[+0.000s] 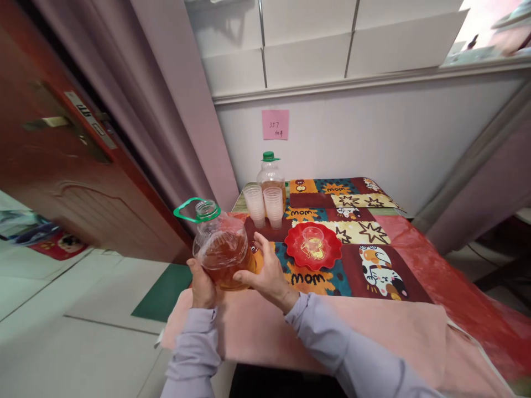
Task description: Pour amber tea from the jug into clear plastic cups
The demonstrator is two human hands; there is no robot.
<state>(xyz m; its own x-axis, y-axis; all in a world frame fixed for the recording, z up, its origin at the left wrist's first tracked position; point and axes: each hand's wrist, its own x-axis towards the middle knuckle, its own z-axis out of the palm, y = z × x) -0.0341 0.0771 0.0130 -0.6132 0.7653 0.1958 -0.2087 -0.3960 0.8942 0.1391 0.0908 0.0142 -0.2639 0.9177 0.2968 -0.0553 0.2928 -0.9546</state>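
Note:
A big clear plastic bottle (224, 254) of amber liquid sits at the left front of the table, leaning slightly, with a green carry ring around its uncapped neck. My left hand (203, 284) cups its near left side, fingers partly hidden behind it. On its right side rests my right hand (267, 273), thumb across the front and fingers along the flank. Just beyond are two stacks of clear plastic cups, a left stack (254, 206) and a right stack (274, 207). A red scalloped plate (292, 251) to the right holds what looks like a clear cup or lid.
Behind the cups stands a second bottle (269, 171) with a green cap. Patterned mats (410, 282) and a pink cloth (373, 320) cover the table. A pink note (275, 125) is on the wall. A wooden door (83, 166) stands at left.

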